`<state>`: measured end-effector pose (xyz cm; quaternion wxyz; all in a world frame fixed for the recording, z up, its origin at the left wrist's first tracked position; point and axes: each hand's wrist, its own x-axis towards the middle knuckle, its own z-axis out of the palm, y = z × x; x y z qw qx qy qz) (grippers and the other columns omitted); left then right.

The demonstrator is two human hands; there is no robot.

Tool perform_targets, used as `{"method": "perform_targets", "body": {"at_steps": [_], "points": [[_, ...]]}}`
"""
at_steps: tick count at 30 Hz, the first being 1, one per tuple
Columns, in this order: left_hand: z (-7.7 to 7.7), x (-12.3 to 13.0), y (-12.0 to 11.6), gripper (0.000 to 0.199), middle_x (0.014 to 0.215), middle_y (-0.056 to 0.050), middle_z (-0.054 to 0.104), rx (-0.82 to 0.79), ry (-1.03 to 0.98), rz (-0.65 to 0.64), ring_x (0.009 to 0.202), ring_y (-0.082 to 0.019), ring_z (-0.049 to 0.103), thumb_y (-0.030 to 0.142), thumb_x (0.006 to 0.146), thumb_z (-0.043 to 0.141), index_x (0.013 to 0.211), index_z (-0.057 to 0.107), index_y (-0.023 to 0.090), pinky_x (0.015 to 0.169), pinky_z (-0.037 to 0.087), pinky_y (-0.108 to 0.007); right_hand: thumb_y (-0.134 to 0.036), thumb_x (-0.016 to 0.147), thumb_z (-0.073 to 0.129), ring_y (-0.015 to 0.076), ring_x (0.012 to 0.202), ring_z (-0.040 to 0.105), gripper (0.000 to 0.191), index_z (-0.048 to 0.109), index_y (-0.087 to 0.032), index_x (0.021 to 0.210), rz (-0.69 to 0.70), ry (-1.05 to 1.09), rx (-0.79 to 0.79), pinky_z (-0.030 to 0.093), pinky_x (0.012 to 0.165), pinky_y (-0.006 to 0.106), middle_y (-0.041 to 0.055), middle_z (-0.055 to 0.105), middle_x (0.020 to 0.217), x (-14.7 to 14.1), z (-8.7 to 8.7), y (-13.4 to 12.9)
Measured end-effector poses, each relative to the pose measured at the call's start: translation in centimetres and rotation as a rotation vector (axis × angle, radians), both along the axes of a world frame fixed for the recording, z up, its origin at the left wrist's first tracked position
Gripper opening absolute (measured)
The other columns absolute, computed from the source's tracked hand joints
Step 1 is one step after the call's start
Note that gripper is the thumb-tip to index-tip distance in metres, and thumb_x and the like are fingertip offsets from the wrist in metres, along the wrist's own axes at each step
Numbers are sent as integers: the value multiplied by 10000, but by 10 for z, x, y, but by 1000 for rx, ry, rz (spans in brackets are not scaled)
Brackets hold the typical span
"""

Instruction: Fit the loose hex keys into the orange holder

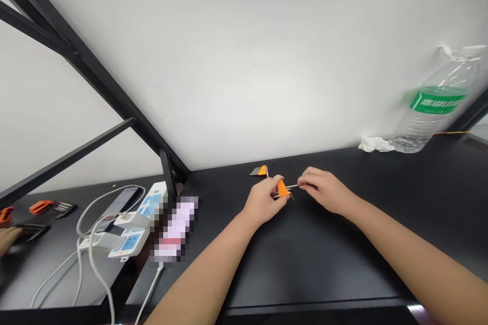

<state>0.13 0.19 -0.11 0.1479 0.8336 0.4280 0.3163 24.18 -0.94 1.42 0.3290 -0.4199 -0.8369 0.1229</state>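
Note:
My left hand (262,202) is closed around an orange hex key holder (282,188), fingers above and thumb below. Short metal ends of hex keys poke out of the holder's right side. Between finger and thumb, my right hand (324,190) pinches the far end of a thin metal hex key (292,187). This key stretches from the holder to my right fingertips; whether it sits inside the holder cannot be made out. Just behind my left hand, a second orange holder with several hex keys (262,170) lies on the black table (305,264).
A large clear bottle (434,101) with a green label stands by the wall at right, beside crumpled tissue (375,144). At left are a charging phone (177,228), a power strip (131,241), white cables and a black frame. Beyond it, another person's hand (8,238) is near orange-handled tools (41,206).

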Motion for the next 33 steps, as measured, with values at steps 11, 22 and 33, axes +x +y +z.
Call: {"method": "perform_targets", "body": {"at_steps": [11,22,33], "points": [[3,3,-6,414,768,25,547,37,24,-62,719,-136,533,323,838,684,1239,612,250,686,446,-251,-233,1015,431,137,811,603,277,705,-213,982,40,-31,50,507,744,284,65,629,976,-2,-3,-2],[1,0,-1,411,752,30,522,36,-36,-41,686,-125,508,340,828,705,1216,630,229,681,446,-253,-247,1011,448,144,827,614,269,713,-217,978,44,15,53,525,754,284,70,644,980,4,5,-3],[1,0,-1,420,758,25,541,22,-15,-38,702,-132,528,321,820,702,1222,625,228,691,457,-257,-215,1006,443,144,857,618,258,701,-220,1012,75,8,17,517,769,288,64,642,1018,3,4,-3]]}}
